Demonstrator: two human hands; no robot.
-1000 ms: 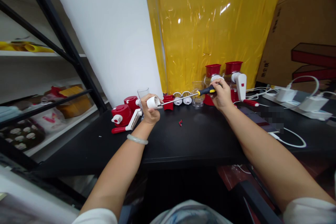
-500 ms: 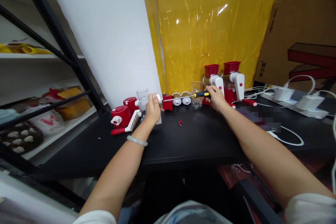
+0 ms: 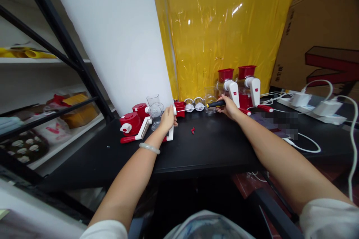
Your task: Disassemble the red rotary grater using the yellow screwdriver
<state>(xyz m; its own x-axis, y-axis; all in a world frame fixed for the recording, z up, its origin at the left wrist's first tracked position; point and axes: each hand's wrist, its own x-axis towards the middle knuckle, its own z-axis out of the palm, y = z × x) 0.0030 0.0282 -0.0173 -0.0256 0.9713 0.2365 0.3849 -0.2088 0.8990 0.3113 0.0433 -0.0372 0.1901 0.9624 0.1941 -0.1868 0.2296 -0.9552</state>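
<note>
My left hand [image 3: 167, 118] is closed around a white crank handle [image 3: 171, 134] whose lower end rests on the black table [image 3: 196, 149]. My right hand [image 3: 229, 106] grips the black and yellow handle of a screwdriver [image 3: 209, 105]. Its metal shaft runs left, and the tip meets the white handle's hub by my left fingers. A clear cup-shaped part [image 3: 155, 112] sits just left of my left hand. A small red piece [image 3: 192, 131] lies on the table between my hands.
Red and white grinder bodies [image 3: 130, 124] lie at the left; two assembled red and white grinders [image 3: 241, 84] stand behind my right hand. Clear and white small parts [image 3: 195, 104] line the yellow plastic sheet [image 3: 224, 26]. Chargers and white cables [image 3: 314, 108] lie at right, a metal shelf [image 3: 42, 112] at left.
Both hands have dropped toward the table with the handle and screwdriver. The white handle now stands on the tabletop, and the screwdriver sits lower, still engaged at its hub.
</note>
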